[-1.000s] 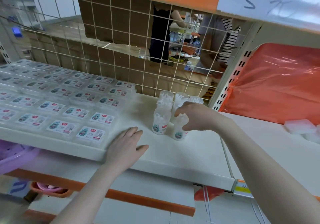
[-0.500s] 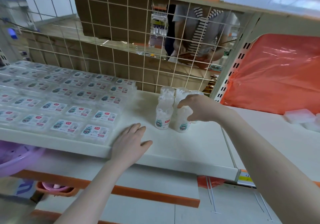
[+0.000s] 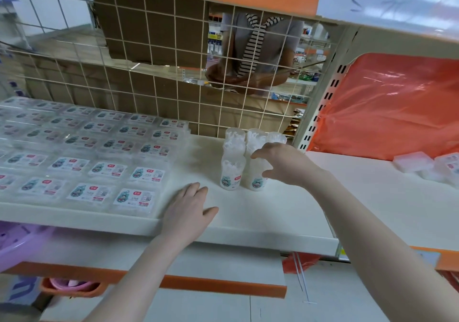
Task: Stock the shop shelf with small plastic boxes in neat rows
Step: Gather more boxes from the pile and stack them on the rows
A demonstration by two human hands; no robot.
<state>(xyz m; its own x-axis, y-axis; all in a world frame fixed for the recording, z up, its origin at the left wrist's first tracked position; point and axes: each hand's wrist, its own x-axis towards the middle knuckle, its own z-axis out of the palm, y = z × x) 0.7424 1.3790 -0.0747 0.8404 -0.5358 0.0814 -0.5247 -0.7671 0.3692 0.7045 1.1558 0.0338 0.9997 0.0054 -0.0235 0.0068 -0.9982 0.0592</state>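
Flat clear plastic boxes [image 3: 139,197] with printed labels lie in neat rows on the left of the white shelf [image 3: 248,224]. Several small clear tubs [image 3: 231,175] stand clustered in two columns near the shelf's middle, reaching back to the wire grid. My right hand [image 3: 285,165] comes in from the right, with fingers and thumb curved round the top of the front right tub [image 3: 257,183]. My left hand [image 3: 186,209] rests flat on the shelf beside the front row of boxes, fingers straight.
A wire grid [image 3: 159,73] backs the shelf; a person [image 3: 260,45] stands behind it. An orange plastic bag [image 3: 385,108] and loose clear boxes [image 3: 412,161] fill the bay to the right. A purple basin [image 3: 19,242] sits lower left.
My right hand has moved the front right tub back against the cluster and its fingers have spread a little. My left hand has stayed on the shelf.
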